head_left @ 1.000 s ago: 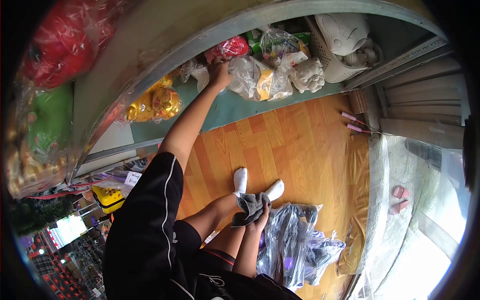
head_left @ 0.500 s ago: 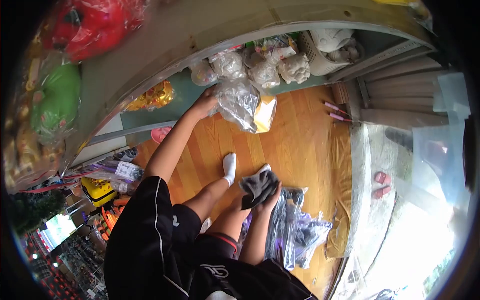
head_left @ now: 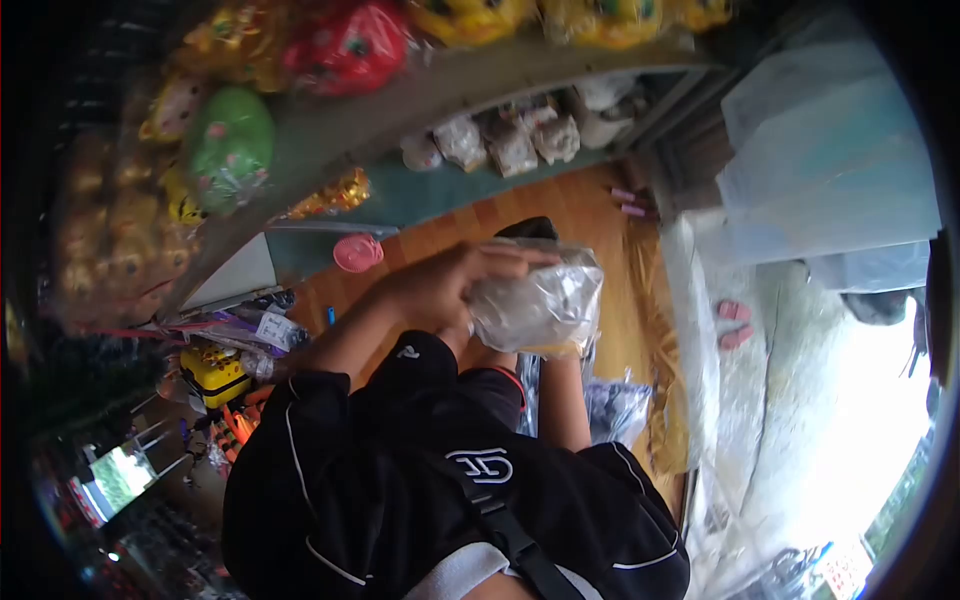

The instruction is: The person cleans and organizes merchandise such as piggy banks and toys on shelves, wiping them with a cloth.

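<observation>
My left hand [head_left: 478, 285] is closed on a bundle wrapped in clear plastic [head_left: 545, 300], with its fingers lying over the upper side. What is inside the wrapping is hard to make out; a yellowish part shows at its lower edge. My right forearm [head_left: 565, 400] reaches up behind the bundle, which hides the hand and its fingers. A dark cloth [head_left: 528, 229] pokes out just beyond the bundle's far edge.
A low shelf ahead holds several white plastic-wrapped figures [head_left: 512, 150]. A pink basket [head_left: 358, 253] stands on the wooden floor. Colourful wrapped figures, one green [head_left: 232, 148], fill the upper surface. Pink slippers [head_left: 735, 325] lie outside at right.
The wrapped bundle has come away from the shelf front, down toward my body, in my left hand. My right hand, earlier seen holding the dark cloth, is now hidden behind the bundle. My view has shifted.
</observation>
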The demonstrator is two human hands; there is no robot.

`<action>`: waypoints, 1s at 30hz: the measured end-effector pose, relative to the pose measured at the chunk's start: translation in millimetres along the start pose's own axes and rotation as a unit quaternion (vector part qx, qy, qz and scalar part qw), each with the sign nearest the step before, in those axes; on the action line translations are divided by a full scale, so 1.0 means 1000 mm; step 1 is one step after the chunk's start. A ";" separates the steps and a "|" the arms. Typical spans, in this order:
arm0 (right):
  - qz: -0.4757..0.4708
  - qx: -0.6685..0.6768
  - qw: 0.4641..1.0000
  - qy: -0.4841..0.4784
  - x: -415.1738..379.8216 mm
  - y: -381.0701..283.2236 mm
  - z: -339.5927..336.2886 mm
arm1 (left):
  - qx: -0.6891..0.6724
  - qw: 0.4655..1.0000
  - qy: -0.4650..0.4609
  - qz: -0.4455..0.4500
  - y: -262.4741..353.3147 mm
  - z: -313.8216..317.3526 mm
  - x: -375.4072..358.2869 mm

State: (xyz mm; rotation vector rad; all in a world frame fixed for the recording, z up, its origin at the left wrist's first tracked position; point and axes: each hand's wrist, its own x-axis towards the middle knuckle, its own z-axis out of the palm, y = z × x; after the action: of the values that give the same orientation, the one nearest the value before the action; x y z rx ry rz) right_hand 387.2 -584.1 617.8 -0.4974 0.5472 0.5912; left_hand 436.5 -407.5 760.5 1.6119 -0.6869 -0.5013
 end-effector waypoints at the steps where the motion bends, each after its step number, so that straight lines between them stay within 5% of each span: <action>1: -0.005 -0.012 1.000 -0.029 -0.002 -0.009 0.014 | 0.123 0.992 0.008 0.010 0.019 0.003 0.001; 4: -0.006 -0.038 0.994 -0.099 -0.002 -0.008 0.068 | 0.301 0.948 0.082 0.066 0.055 0.019 -0.002; 9: -0.008 -0.043 0.989 -0.140 -0.023 -0.006 0.100 | 0.358 0.916 0.169 0.065 0.102 0.023 -0.022; 18: 0.016 -0.109 0.970 -0.218 -0.029 0.002 0.161 | 0.368 0.688 0.626 0.009 0.068 0.021 -0.061; 30: 0.051 -0.163 0.946 -0.277 -0.014 0.059 0.237 | 0.025 0.711 0.703 0.030 0.070 -0.072 -0.130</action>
State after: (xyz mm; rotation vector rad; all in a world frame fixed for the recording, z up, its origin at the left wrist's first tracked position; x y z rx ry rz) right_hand 419.3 -410.3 786.6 -0.5859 -0.0664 0.8901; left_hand 379.0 -271.3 832.7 1.5003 0.4405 0.8288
